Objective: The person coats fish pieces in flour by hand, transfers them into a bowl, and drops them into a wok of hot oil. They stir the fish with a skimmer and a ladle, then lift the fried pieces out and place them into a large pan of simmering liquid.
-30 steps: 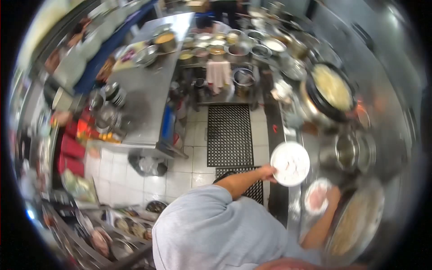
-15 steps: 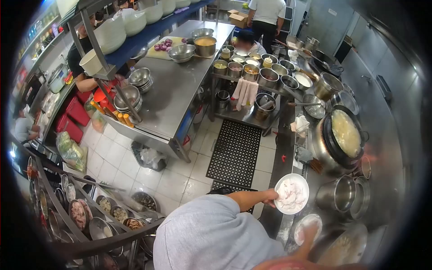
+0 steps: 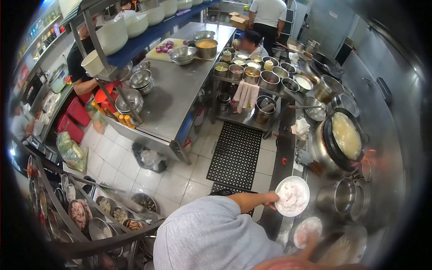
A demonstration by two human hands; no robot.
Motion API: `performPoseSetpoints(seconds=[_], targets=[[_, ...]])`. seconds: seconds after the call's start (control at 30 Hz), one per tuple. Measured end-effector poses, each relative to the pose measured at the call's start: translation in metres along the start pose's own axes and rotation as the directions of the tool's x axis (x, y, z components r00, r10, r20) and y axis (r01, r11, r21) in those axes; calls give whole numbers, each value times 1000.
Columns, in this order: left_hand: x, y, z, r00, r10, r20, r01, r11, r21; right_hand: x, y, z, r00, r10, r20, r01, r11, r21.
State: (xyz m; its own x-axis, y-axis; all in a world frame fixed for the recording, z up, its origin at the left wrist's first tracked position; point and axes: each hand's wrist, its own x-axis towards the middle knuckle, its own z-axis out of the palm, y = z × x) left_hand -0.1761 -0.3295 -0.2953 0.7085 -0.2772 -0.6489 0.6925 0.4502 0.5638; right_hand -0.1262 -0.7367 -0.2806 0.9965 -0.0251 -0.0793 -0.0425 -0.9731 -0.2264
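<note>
My left hand (image 3: 271,198) grips the rim of a white bowl (image 3: 305,210), fingers closed around its near side. Pale, flour-coated pieces (image 3: 291,196) fill it; they look like raw meat or fish. Just below stands a smaller bowl (image 3: 295,240) holding white powder. Over this smaller bowl is my right hand (image 3: 308,245), its fingers blurred and overlapping the powder. A large oval metal dish (image 3: 355,238) lies beside my right hand, partly cut off by the dark frame edge.
A wok of bubbling oil (image 3: 345,135) sits on the range beyond the bowls, with metal pots (image 3: 335,195) nearer. Pans of ingredients (image 3: 268,76) fill a cart ahead. A steel table (image 3: 168,103) stands left; a rubber mat (image 3: 235,155) covers some floor. A person (image 3: 267,15) stands far off.
My right hand has shifted slightly downward over the powder bowl. My left hand keeps hold of the white bowl in nearly the same place.
</note>
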Motion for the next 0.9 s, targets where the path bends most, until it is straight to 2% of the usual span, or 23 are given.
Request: performPoseSetpoints(seconds=[0.13,0.37,0.47,0.53,0.57,0.63,0.67,0.73,0.77,0.87,0.9], targets=[[-4,3,3,999,30,-28,-31,999,-22,-4,11,2,999,29,-13,-28,999,40],[1,6,0,1000,-16,1,16,1000,8,-10,16,35,997,48,-65,-36,983,181],[7,5,1,998,-58,-23,58,998,19,-6,12,-16,990,143,-14,-140,983,119],[17,-3,-4,998,28,50,-27,1000,-9,-14,12,-41,995,74,62,-89,954,285],[19,-6,-5,998,12,60,-11,1000,-28,-13,-5,-55,998,-10,55,-7,952,307],[37,-13,-16,997,-20,74,24,998,-59,-22,-28,-56,982,129,136,-165,942,292],[48,-22,-18,995,-47,84,53,996,-74,-28,-29,-41,957,201,207,-245,947,210],[5,8,1,996,-83,43,83,996,-20,-17,5,16,993,86,80,-98,982,160],[2,13,5,996,-76,51,75,997,6,-8,22,30,995,104,1,-103,981,168],[5,6,-3,998,-54,45,54,999,2,-32,-34,-43,967,252,31,-251,938,240],[9,5,-6,995,-79,64,80,997,-21,-33,-27,-41,979,200,49,-206,939,275]])
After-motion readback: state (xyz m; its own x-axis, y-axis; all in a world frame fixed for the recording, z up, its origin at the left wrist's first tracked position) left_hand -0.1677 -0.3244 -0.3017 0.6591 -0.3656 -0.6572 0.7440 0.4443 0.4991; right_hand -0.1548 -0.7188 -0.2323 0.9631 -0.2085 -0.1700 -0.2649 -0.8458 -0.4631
